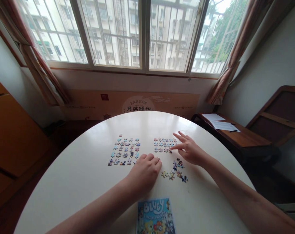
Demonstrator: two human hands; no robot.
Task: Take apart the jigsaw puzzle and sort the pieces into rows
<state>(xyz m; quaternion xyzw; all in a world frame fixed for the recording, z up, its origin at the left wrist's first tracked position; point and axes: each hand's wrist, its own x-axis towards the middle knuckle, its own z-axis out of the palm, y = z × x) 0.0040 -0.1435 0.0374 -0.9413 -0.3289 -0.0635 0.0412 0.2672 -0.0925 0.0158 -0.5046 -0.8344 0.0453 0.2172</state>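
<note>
My left hand [146, 170] is closed, fingers curled down near the tabletop at the right edge of the left block of jigsaw pieces [125, 149]. Whatever its fingertips hold is hidden, apart from a tiny coloured speck by the thumb. Stretched and spread, the fingers of my right hand [190, 150] reach over the right block of jigsaw pieces [163, 144]. Its index fingertip touches or nearly touches the last piece of the front row. A loose heap of jigsaw pieces [178, 170] lies between my forearms, with yellow and dark ones among them.
A blue "BLUEY" picture box or card [155, 216] lies at the near edge of the round white table [71, 182]. Behind the table lies a long printed carton [88, 100] under the window. On the right, a wooden bench [247, 138] bears papers [220, 123] and pens.
</note>
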